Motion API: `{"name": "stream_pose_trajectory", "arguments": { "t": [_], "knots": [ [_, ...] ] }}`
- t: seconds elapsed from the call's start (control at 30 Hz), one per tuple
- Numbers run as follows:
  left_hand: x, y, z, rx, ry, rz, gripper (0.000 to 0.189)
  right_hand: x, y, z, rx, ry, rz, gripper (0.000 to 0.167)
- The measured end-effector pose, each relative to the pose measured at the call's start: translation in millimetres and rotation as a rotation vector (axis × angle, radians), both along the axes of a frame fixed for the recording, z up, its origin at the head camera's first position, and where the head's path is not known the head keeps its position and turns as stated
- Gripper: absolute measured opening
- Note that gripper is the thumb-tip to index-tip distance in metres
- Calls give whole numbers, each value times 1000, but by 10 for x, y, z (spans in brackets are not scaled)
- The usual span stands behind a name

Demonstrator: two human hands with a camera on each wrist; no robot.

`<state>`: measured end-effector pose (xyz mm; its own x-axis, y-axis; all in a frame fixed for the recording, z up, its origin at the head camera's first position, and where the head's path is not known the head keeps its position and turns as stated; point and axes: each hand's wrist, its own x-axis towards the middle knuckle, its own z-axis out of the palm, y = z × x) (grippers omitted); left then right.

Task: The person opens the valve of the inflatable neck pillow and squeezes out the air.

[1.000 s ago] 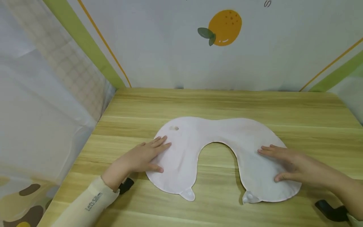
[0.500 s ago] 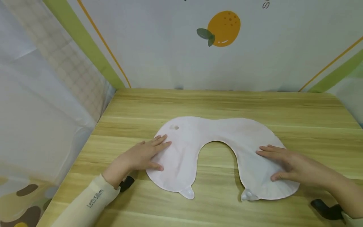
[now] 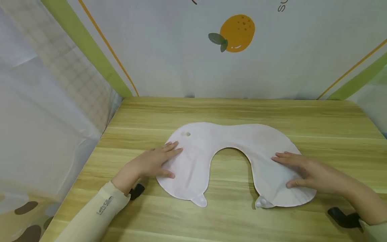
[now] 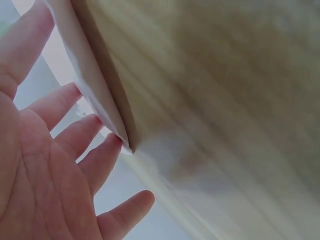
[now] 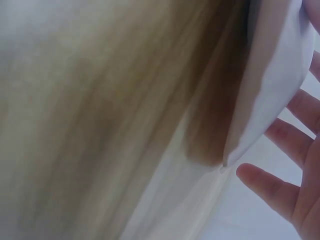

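Note:
A pale pinkish-white U-shaped neck pillow (image 3: 229,136) lies flat and thin on the wooden table, its opening towards me. Small snap tabs, one on the left (image 3: 200,200) and one on the right (image 3: 263,202), sit at its two near ends. On the left lobe rests my left hand (image 3: 154,163), fingers spread and fairly straight. My right hand (image 3: 305,171) lies on the right lobe in much the same way. In the left wrist view, fingertips (image 4: 112,142) touch the pillow's edge; in the right wrist view, fingers (image 5: 292,137) reach along it.
The wooden table (image 3: 235,111) ends at a pale wall cloth printed with an orange fruit (image 3: 239,33). A whitish cloth (image 3: 45,121) hangs along the left side. Black wrist pieces, left (image 3: 137,191) and right (image 3: 343,217), sit below the wrists.
The pillow and both hands have slid slightly away from me across the table. The right lobe and right hand have also shifted a little to the left. Finger poses look the same.

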<state>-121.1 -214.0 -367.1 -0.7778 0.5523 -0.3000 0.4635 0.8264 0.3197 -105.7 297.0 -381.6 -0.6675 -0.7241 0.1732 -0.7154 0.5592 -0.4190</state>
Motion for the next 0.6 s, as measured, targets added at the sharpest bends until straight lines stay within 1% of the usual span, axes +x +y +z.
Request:
{"name": "stream_pose_trajectory", "arguments": {
  "t": [0.2,0.33,0.43,0.53,0.6],
  "knots": [
    [-47,1,20,7,-11,10,89,-46,-23,44,12,-55,-34,76],
    [-78,-6,18,9,-13,14,89,-74,-38,74,16,-70,-46,75],
    [-111,-19,11,12,-7,11,89,-100,-46,87,10,-98,-58,74],
    [-146,-29,9,9,-4,8,89,-133,-53,87,-3,-146,-75,74],
    [-165,-30,19,17,-11,10,89,-163,-59,79,-12,-153,-72,73]
  ]
}}
